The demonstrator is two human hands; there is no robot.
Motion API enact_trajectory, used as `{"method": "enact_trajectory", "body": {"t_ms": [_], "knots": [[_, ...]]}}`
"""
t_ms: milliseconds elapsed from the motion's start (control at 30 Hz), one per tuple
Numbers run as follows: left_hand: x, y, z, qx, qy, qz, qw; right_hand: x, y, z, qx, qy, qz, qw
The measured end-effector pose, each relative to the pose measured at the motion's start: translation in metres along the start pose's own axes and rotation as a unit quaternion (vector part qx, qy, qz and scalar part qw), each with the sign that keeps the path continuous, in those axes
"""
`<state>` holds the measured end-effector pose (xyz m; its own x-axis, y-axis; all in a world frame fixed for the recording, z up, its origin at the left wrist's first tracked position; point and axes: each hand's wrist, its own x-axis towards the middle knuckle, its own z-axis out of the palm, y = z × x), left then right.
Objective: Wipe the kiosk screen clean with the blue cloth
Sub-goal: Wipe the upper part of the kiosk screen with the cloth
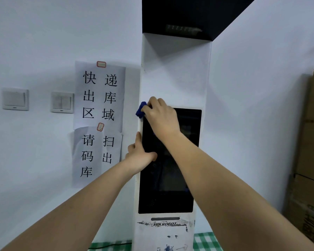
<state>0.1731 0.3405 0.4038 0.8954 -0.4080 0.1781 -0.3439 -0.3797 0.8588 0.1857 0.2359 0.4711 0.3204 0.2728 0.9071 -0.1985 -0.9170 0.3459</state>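
One kiosk (172,78) stands at centre with one dark screen (170,178). Two hands are on it: the left hand (140,156) at nine o'clock of the screen, the right hand (161,118) at eleven o'clock, closed over one blue cloth (140,109). Two light switches (15,99) (62,102) sit at nine o'clock of the frame. Two paper signs (100,95) (96,156) hang between switches and kiosk. Cardboard boxes (312,160) are stacked at three o'clock; their number is unclear.

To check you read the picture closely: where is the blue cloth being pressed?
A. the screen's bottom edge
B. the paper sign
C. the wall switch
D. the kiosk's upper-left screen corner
D: the right hand holds the blue cloth at the upper-left corner of the kiosk screen.
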Motion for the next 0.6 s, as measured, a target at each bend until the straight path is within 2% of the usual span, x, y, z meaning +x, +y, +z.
{"method": "enact_trajectory", "body": {"t_ms": [67,133,167,300,367,467,500,600], "knots": [[-0.001,0.001,0.002,0.003,-0.002,-0.004,1.0,0.003,0.01,0.0,0.016,-0.016,0.07,0.997],[-0.002,0.002,0.003,0.008,0.001,-0.008,1.0,-0.004,0.009,0.005,0.065,0.009,0.165,0.984],[-0.002,0.003,0.003,0.009,0.004,-0.01,1.0,-0.01,0.005,0.006,0.087,0.017,0.175,0.981],[0.0,0.006,0.003,0.008,0.004,-0.022,1.0,-0.021,0.002,0.012,0.028,0.013,0.018,0.999],[-0.001,0.007,0.003,0.01,-0.001,-0.023,1.0,-0.018,0.016,0.008,0.053,0.006,0.048,0.997],[-0.002,0.009,0.002,-0.001,-0.004,-0.023,1.0,-0.024,0.027,0.005,0.112,0.021,0.208,0.971],[-0.002,0.009,0.002,-0.005,-0.003,-0.024,1.0,-0.027,0.026,0.006,0.117,0.012,0.23,0.966],[0.0,0.008,0.006,-0.012,0.008,-0.032,0.999,-0.033,0.022,0.007,0.12,0.009,0.16,0.98]]}}
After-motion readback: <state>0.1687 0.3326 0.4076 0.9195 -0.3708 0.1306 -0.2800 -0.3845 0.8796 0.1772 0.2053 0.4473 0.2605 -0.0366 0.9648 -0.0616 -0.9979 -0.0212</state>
